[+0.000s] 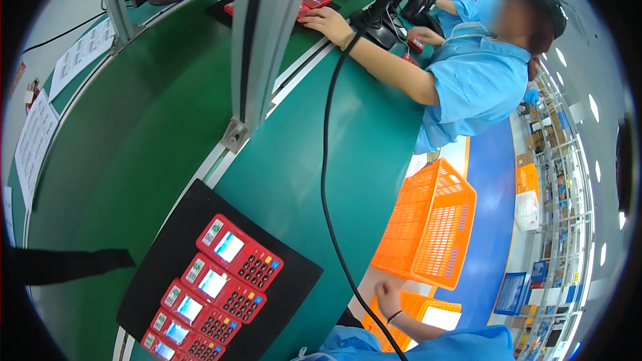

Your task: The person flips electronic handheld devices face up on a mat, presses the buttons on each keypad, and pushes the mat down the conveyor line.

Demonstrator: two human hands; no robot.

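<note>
My right hand (388, 299) hangs beside the table edge, above orange crates, with a dark band at its wrist. Its fingers look loosely curled, and nothing shows in them. My left hand is out of view. Left of my right hand, across the table edge, a black mat (294, 274) bears a slanting row of several red payment terminals. The farthest terminal (241, 252) has a lit screen and a dark keypad, like the terminal (224, 287) beside it. The nearest ones are cut off by the picture's lower edge.
A black cable (325, 160) crosses the green table (281, 180). A metal post (257, 60) rises from its rail. An orange crate (428, 220) stands at the right. Beyond, a co-worker's hand (328, 25) touches red terminals. A black bar (73, 265) juts in from the left.
</note>
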